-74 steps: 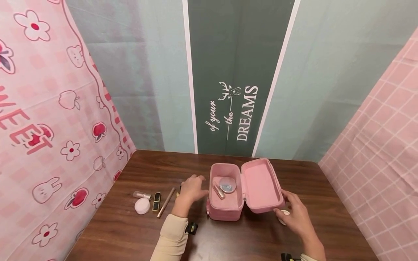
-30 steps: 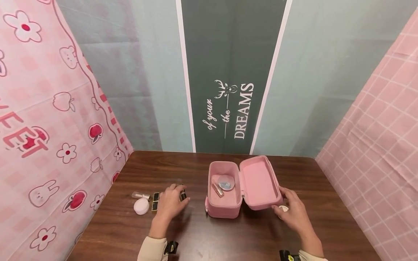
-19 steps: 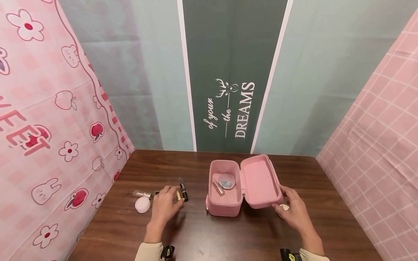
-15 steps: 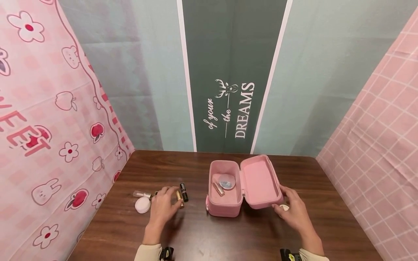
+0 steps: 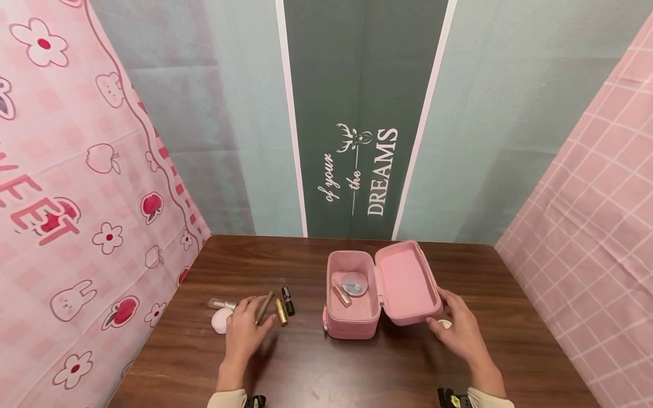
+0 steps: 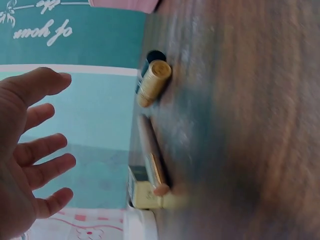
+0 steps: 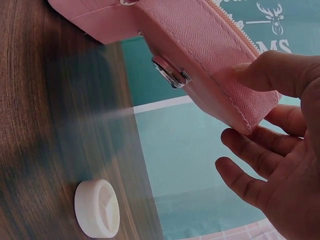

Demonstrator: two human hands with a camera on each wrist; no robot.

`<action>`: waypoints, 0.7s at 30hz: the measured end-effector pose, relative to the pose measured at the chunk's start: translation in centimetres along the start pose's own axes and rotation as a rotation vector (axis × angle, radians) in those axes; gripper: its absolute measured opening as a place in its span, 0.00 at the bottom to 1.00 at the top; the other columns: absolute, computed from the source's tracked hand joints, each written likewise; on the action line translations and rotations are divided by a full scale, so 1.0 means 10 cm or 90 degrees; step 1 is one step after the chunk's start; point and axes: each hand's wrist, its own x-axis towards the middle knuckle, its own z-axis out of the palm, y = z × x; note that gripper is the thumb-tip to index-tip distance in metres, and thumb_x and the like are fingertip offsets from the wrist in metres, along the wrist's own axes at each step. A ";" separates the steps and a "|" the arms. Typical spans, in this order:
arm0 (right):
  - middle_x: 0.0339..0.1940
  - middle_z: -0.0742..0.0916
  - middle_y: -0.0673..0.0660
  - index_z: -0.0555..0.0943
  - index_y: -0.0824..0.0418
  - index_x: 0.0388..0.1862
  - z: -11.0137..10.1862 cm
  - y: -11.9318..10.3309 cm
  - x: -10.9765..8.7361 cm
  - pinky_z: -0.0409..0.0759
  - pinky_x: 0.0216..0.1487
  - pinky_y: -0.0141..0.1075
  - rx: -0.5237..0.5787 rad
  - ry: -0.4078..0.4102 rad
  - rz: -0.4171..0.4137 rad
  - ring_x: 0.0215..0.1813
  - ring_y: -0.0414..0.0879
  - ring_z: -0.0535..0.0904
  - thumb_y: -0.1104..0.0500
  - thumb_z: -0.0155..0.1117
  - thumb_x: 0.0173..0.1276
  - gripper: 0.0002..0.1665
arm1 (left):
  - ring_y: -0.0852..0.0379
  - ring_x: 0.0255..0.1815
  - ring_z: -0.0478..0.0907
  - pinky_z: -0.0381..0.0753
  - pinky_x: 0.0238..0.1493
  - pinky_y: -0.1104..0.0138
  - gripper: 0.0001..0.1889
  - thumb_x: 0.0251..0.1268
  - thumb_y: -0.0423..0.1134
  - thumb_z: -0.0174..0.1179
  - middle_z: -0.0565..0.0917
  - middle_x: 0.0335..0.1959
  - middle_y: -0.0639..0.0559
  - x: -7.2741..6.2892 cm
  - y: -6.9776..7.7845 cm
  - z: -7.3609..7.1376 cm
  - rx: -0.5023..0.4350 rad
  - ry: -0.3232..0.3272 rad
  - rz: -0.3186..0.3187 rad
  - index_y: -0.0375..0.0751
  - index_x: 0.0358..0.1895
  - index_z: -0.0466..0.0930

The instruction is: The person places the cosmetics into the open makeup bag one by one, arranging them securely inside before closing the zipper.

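Note:
In the head view my left hand (image 5: 246, 328) is over a slim brown pencil-like stick (image 5: 265, 306), fingers loosely bent. The left wrist view shows its fingers apart with nothing between them, near the stick (image 6: 151, 155) and a black-and-gold box (image 6: 145, 192). A gold lipstick tube (image 5: 282, 311) and a black tube (image 5: 288, 300) lie just right of that hand. My right hand (image 5: 464, 326) pinches the corner of the raised lid (image 5: 408, 283) of a pink cosmetic case (image 5: 352, 328). Inside the case are a round compact (image 5: 354, 284) and a small pink lipstick (image 5: 342, 296).
A white round container (image 5: 219, 321) and a clear tube (image 5: 221, 304) lie left of my left hand. Below the lid sits a white round piece (image 7: 97, 209) with a divider, mostly hidden in the head view. Brown wooden table (image 5: 326, 374); fabric hangs behind and on both sides.
My left hand has moved left from beside the case, past the black and gold tubes, which now show uncovered, to the pencil-like stick. My right hand has stayed on the lid.

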 end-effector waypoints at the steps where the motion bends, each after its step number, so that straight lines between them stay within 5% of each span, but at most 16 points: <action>1: 0.52 0.74 0.69 0.68 0.73 0.60 0.00 0.00 0.00 0.75 0.43 0.56 0.000 0.001 -0.001 0.45 0.60 0.76 0.72 0.73 0.45 0.41 | 0.42 0.41 0.77 0.70 0.34 0.46 0.25 0.40 0.43 0.73 0.79 0.43 0.41 -0.01 -0.02 0.00 -0.001 0.002 0.000 0.40 0.46 0.81; 9: 0.52 0.75 0.68 0.68 0.72 0.60 0.00 0.01 -0.01 0.75 0.43 0.56 -0.006 0.001 0.002 0.46 0.59 0.75 0.71 0.73 0.45 0.41 | 0.40 0.42 0.76 0.69 0.34 0.46 0.26 0.38 0.40 0.74 0.80 0.42 0.40 -0.07 -0.23 0.02 -0.039 0.026 -0.017 0.38 0.46 0.81; 15: 0.51 0.75 0.68 0.68 0.72 0.60 0.00 0.02 -0.01 0.75 0.42 0.56 -0.005 0.002 0.000 0.46 0.59 0.75 0.71 0.73 0.45 0.41 | 0.37 0.47 0.72 0.65 0.46 0.45 0.27 0.34 0.36 0.75 0.79 0.44 0.36 -0.08 -0.38 0.06 -0.113 0.071 -0.038 0.35 0.46 0.80; 21: 0.52 0.75 0.68 0.68 0.72 0.60 0.00 0.01 -0.01 0.75 0.42 0.56 -0.003 -0.001 0.001 0.47 0.60 0.75 0.71 0.73 0.45 0.41 | 0.32 0.51 0.67 0.61 0.49 0.42 0.27 0.36 0.30 0.73 0.76 0.50 0.32 -0.09 -0.47 0.03 -0.195 0.101 -0.132 0.34 0.48 0.79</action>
